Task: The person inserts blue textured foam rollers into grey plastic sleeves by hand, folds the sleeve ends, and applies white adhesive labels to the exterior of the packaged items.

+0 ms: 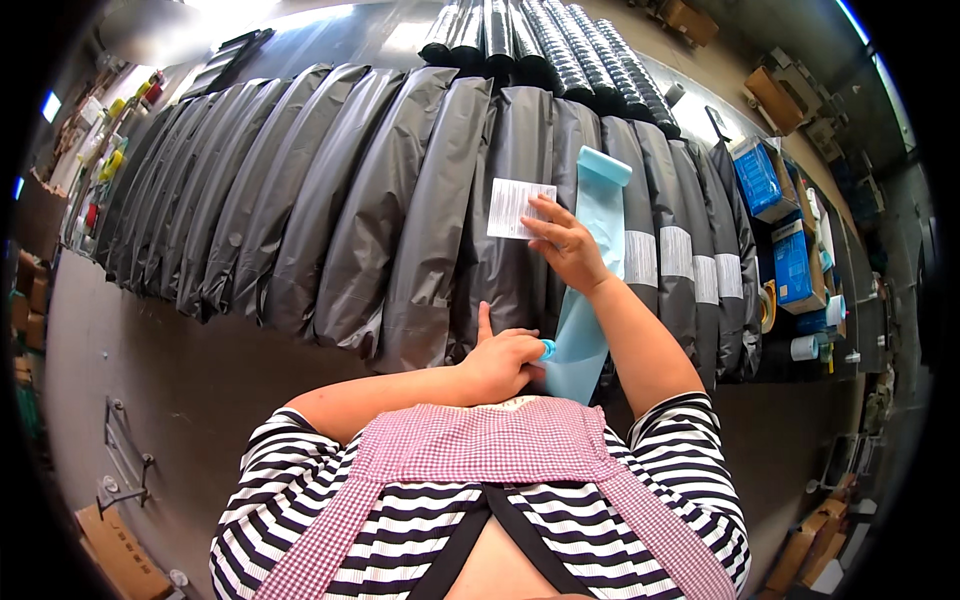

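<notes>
A white printed label (pixel 508 208) lies on one of the long dark grey plastic-wrapped rolls (pixel 515 130) in front of me. My right hand (pixel 570 245) is on the label's right edge, fingers spread and resting against it. A light blue backing strip (pixel 600 215) runs beneath my right wrist, its far end curled into a small roll and its near end close to my apron. My left hand (pixel 503 362) grips the strip's near end, which bunches out beside the thumb. Its index finger points forward onto the grey wrapping.
Many grey packages lie side by side; several to the right bear white labels (pixel 677 252). Black glossy rolls (pixel 500 40) lie behind them. Blue boxes (pixel 765 180), a tape roll (pixel 768 305) and a white roll (pixel 804 348) sit at the right. A metal-framed cart (pixel 125 455) stands lower left.
</notes>
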Motion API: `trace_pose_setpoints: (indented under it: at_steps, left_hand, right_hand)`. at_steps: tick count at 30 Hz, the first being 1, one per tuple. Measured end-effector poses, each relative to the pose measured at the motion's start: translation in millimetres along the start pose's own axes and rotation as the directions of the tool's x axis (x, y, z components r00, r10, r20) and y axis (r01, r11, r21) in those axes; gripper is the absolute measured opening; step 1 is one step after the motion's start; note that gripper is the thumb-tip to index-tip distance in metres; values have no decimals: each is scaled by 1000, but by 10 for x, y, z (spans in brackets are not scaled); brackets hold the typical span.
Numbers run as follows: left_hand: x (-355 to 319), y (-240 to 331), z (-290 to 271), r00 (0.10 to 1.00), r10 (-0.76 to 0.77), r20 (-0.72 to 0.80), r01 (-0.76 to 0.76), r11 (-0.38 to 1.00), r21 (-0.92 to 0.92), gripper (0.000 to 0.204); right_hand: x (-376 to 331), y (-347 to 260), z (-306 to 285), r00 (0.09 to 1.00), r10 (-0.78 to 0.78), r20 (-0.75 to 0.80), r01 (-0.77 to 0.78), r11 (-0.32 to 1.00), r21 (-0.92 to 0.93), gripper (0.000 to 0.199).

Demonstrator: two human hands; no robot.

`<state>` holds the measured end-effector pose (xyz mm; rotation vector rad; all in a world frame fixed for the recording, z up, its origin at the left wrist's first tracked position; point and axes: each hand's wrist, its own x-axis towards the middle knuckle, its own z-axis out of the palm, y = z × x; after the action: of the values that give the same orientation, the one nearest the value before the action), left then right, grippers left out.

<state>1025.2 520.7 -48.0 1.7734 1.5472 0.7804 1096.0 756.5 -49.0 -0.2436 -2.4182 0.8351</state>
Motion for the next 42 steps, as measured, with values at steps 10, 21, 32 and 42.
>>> trace_pose_setpoints:
  at_steps: [10,21,32,42]
  left_hand:
    - [76,91,33,986,-150,72,154,987,-46,10]
    - [99,159,-1,985,-146,90,148,989,-13,19]
    - [-107,-105,-563,997,-75,-11,64,911,-407,32]
    - [-275,-239,-1117,887,-460,-43,71,228,-971,40]
  right_hand:
    - [-93,168,132,991,61,121,-63,998,10,40]
    - [364,-189,479,904,374,206,-220,822,-525,46]
    - [385,-1328,-783,870,338,360,-350,936,-33,41]
    - [-283,-1827,105,969,-239,66,247,899,-362,47]
